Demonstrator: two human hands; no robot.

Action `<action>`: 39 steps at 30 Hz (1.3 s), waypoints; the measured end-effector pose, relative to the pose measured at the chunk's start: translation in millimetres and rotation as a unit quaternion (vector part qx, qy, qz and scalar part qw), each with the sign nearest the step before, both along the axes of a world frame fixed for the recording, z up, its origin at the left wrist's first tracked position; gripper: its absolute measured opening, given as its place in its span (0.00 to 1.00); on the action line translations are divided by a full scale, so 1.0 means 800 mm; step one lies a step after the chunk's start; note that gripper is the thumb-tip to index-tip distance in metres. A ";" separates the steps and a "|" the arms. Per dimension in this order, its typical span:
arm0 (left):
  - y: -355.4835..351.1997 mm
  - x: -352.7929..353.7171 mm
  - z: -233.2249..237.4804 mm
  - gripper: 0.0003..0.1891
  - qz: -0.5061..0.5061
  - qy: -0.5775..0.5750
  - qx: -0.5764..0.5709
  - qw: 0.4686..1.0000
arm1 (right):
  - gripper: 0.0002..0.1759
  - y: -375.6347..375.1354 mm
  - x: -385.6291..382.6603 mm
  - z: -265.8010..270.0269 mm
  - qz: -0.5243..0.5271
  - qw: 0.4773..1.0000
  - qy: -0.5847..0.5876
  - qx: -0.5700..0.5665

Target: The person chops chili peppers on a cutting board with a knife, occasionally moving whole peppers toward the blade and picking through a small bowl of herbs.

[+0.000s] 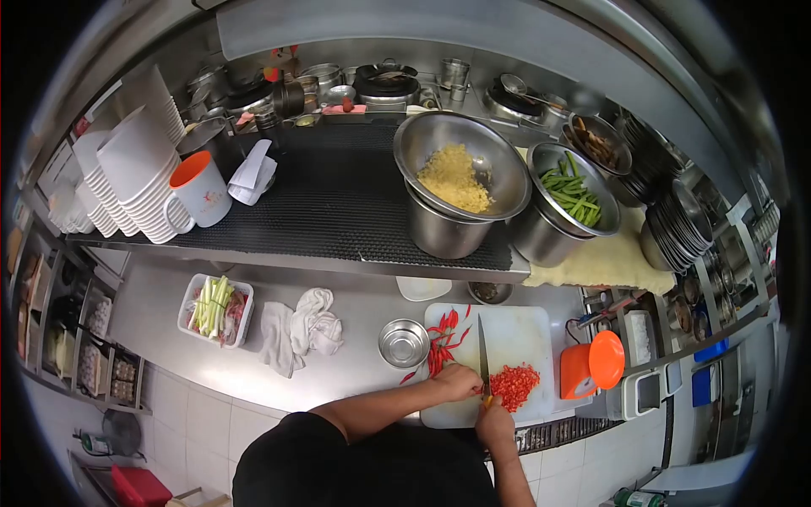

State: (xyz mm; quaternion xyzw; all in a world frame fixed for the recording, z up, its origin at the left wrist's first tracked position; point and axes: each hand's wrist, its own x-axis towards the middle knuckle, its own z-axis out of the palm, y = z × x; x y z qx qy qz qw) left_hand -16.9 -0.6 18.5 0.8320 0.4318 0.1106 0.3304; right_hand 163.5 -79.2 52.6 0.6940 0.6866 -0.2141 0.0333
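Observation:
My right hand grips the yellow handle of a kitchen knife, whose blade points away from me over a white cutting board. To the left of the blade, my left hand is closed with curled fingers; what they hold, if anything, is hidden. Whole red chilies lie on the board's left side just beyond it, a few spilling over the edge. Right of the knife is a pile of chopped red chili. A metal bowl stands beside the board.
An orange scale stands right of the board. Farther left are a crumpled cloth and a white tub of cut green stalks. The shelf above bears a bowl of yellow minced food, green beans and a mug.

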 end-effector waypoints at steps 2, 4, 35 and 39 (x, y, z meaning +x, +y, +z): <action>0.002 0.000 -0.010 0.04 0.003 -0.024 0.011 1.000 | 0.23 0.005 -0.006 0.036 0.000 0.999 -0.015 -0.035; -0.002 -0.001 -0.013 0.04 0.010 -0.023 0.023 0.999 | 0.23 -0.002 -0.010 0.040 -0.007 0.998 -0.017 -0.052; -0.008 0.004 -0.025 0.05 0.028 -0.050 0.060 0.997 | 0.17 -0.004 -0.014 0.009 -0.063 0.997 0.030 -0.031; -0.012 0.005 -0.022 0.05 0.035 -0.059 0.053 0.996 | 0.16 0.002 -0.010 0.020 -0.034 0.999 0.027 -0.029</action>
